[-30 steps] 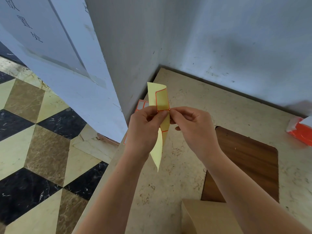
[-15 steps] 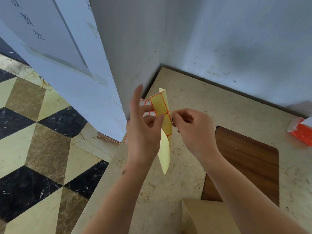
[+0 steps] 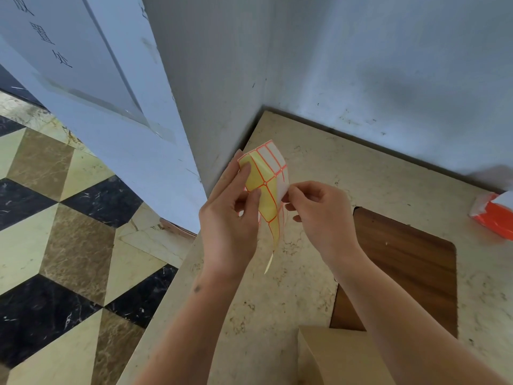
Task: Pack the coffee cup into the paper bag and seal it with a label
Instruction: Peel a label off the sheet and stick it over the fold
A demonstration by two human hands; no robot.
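My left hand [image 3: 229, 218] holds a yellow label sheet [image 3: 268, 195] with orange-bordered labels upright above the table's left part, thumb and fingers around its left edge. At the sheet's right edge my right hand [image 3: 319, 215] pinches a white label [image 3: 282, 191] that is partly peeled off. The top of the brown paper bag [image 3: 333, 357] shows at the bottom edge, partly behind my right forearm. The coffee cup is not in view.
The beige stone table [image 3: 305, 287] sits in a wall corner, with a brown wooden board [image 3: 402, 273] lying on its right part. An orange and white pack [image 3: 494, 215] lies at the far right. The table's left edge drops to a patterned floor [image 3: 69, 232].
My left hand has regripped the sheet and turned it, so its labelled face shows. My right hand has pulled a white label partly away from the sheet's right edge.
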